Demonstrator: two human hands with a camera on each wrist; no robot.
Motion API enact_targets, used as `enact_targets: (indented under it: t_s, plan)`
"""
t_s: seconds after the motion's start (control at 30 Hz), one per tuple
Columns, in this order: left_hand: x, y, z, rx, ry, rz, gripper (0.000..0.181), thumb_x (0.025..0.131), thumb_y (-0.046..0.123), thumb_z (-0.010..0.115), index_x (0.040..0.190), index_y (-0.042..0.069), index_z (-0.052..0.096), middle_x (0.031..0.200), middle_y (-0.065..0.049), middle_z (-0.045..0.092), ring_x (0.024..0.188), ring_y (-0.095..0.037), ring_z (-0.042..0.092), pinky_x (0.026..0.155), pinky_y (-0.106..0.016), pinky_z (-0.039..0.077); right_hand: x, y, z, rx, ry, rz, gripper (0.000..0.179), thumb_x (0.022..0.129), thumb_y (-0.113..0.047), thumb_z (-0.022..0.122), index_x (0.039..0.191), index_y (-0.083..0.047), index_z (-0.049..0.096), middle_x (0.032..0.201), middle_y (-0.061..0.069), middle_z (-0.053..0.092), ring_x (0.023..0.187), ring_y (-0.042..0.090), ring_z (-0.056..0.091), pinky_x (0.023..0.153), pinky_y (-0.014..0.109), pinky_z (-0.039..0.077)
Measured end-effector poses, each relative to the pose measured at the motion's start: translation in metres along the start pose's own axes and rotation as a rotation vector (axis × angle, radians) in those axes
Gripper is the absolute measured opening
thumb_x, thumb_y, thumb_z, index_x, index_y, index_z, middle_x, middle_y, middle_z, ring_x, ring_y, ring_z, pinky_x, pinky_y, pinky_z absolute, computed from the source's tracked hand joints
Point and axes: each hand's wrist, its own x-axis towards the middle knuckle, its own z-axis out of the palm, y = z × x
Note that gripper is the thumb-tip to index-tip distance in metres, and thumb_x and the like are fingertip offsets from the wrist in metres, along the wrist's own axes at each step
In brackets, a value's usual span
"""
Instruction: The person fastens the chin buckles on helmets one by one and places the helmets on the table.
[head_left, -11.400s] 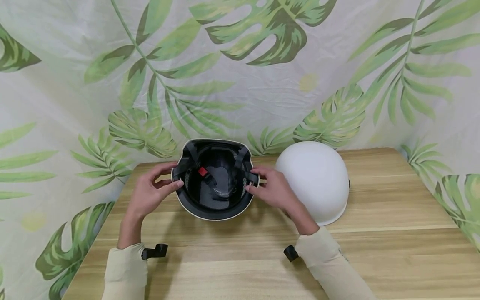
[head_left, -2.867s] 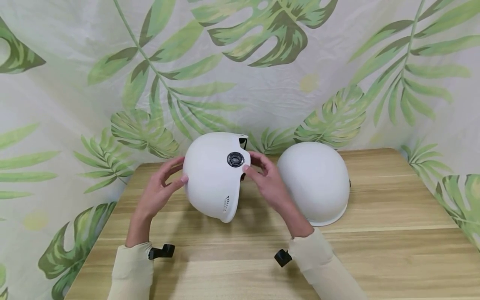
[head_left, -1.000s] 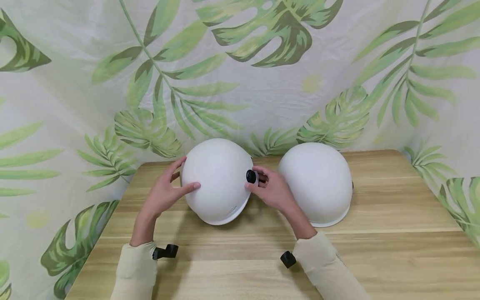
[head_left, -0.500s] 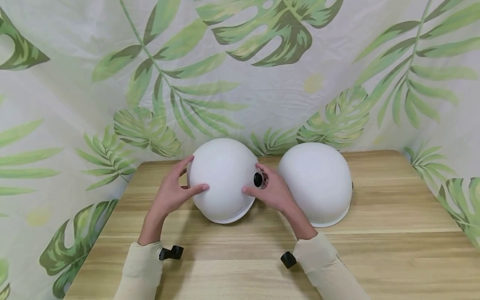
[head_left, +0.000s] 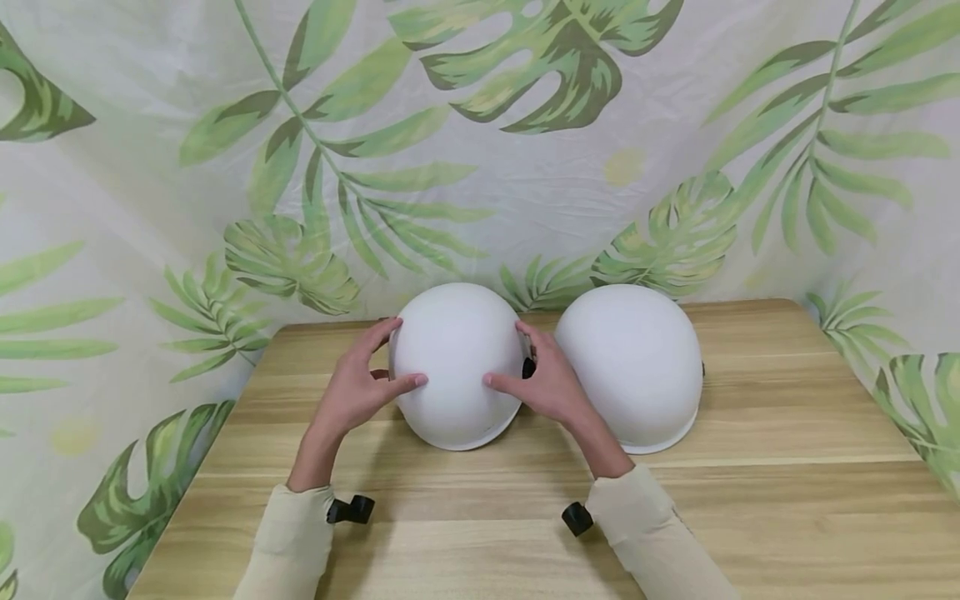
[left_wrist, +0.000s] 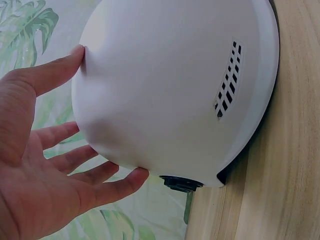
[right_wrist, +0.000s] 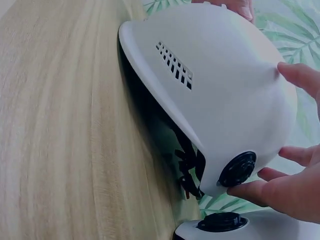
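Note:
A white helmet [head_left: 457,367] sits dome up on the wooden table between the two hands. My left hand [head_left: 363,383] holds its left side, thumb on the front of the dome and fingers spread round the side. My right hand [head_left: 543,375] grips the right side, thumb on the dome and a fingertip near the black round vent [right_wrist: 238,169]. In the right wrist view the helmet leans, its rim close to the table at one end and dark straps showing beneath. The inside is mostly hidden. A slotted grille [left_wrist: 229,80] shows near the rim.
A second white helmet [head_left: 628,367] stands dome up just right of the right hand, with its own black vent [right_wrist: 222,222]. The wooden table [head_left: 465,542] runs back to a leaf-printed cloth [head_left: 540,200]. Black wrist mounts [head_left: 577,518] sit at both cuffs.
The helmet has gone from lying with its inside up, to its side, to dome up, then shifted slightly right. Both thumbs now lie on the dome. The second helmet has stayed put.

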Motion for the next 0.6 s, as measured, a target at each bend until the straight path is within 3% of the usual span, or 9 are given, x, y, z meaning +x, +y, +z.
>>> enact_targets:
  t_s: [0.33, 0.6]
  plan:
    - [0.001, -0.001, 0.005, 0.046, -0.023, 0.004, 0.082, 0.086, 0.018, 0.091, 0.156, 0.008, 0.050, 0.163, -0.021, 0.040, 0.148, -0.046, 0.042, 0.098, -0.060, 0.056, 0.002, 0.007, 0.005, 0.075, -0.031, 0.040, 0.103, 0.089, -0.033, 0.085, 0.168, -0.004, 0.024, 0.169, 0.018, 0.031, 0.156, 0.039, 0.032, 0.120, 0.061, 0.038]
    - [-0.002, -0.001, -0.008, 0.085, -0.036, -0.032, 0.083, 0.085, 0.019, 0.093, 0.155, 0.005, 0.049, 0.162, -0.019, 0.043, 0.146, -0.044, 0.044, 0.098, -0.060, 0.057, 0.003, 0.008, 0.015, 0.070, -0.066, 0.033, 0.104, 0.090, -0.039, 0.085, 0.169, -0.008, 0.024, 0.170, 0.016, 0.031, 0.157, 0.035, 0.031, 0.122, 0.058, 0.036]
